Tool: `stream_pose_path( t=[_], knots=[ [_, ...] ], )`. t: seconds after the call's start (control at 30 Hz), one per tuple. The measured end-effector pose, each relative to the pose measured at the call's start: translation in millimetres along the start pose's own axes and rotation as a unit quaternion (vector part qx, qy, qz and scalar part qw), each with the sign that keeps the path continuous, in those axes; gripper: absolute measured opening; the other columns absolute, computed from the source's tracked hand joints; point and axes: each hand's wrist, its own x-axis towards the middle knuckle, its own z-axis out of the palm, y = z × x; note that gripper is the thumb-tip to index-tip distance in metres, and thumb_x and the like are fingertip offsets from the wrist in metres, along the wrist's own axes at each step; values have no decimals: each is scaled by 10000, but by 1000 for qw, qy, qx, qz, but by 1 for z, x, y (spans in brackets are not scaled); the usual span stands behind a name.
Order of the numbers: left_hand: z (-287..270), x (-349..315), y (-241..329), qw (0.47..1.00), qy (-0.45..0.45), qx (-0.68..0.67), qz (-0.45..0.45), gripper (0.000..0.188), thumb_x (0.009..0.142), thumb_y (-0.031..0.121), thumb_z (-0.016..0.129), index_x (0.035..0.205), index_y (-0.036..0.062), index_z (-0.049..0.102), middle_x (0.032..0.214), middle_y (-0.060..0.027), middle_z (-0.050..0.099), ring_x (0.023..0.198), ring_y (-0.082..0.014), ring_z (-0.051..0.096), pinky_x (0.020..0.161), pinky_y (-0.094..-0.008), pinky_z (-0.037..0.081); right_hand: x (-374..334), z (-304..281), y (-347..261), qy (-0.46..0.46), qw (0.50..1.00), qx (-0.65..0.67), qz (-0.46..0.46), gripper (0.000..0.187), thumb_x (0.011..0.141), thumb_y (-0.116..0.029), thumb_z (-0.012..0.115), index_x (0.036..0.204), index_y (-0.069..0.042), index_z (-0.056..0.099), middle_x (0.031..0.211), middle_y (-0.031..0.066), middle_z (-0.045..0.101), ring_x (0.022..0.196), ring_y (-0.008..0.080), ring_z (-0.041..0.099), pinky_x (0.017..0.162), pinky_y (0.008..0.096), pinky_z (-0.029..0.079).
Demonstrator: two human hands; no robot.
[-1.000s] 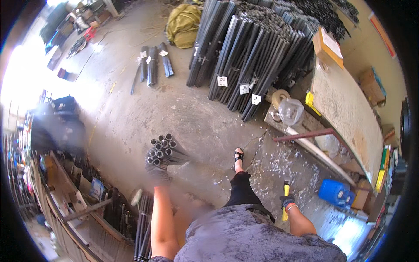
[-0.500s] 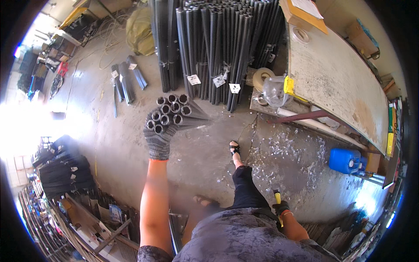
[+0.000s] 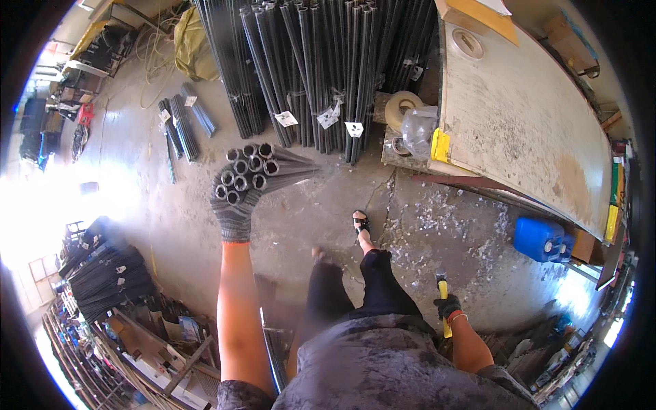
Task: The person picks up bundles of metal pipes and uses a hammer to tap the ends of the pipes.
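My left hand (image 3: 231, 217), in a grey knitted glove with an orange cuff, is closed around a bundle of dark hollow tubes (image 3: 240, 166). Their round open ends face up toward me, and their lengths run down and away to the right. At my right side, my dark-gloved right hand (image 3: 447, 307) grips a yellow-handled tool (image 3: 445, 291). The tool's upper end is black and grey; its exact kind is too small to make out. Ahead of the held bundle, many long dark tubes (image 3: 311, 75) stand upright in tied bunches with white tags.
Short tube bundles (image 3: 183, 126) lie on the floor at the left. On the right stands a worn white-topped table (image 3: 526, 116), with tape rolls and plastic film beside it. A blue jerrycan (image 3: 538, 239) sits below. Pale scraps litter the floor (image 3: 437, 225). Dark stacked material (image 3: 109, 277) lies lower left.
My rear leg has swung forward as I step. Both hands keep their hold; the tool has tilted up a little. The standing tubes and table have shifted slightly in view.
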Motion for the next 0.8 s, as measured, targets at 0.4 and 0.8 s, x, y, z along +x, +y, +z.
stream_pose_path(
  t=[0.4,0.8],
  knots=[
    [-77,4,-65,923,-95,360,100,335,921,221,545,1197,31,545,1211,-138,604,980,-226,641,825,-354,555,-57,38,-55,87,974,-179,-107,392,691,-301,805,860,-7,608,652,149,613,533,262,603,504,400,486],
    [-59,17,-50,991,-45,128,13,519,699,93,810,1120,27,513,987,-63,669,878,-151,642,780,-292,532,12,98,18,40,956,-220,-192,423,716,-377,743,883,2,653,735,189,649,722,336,651,658,429,499]
  ],
)
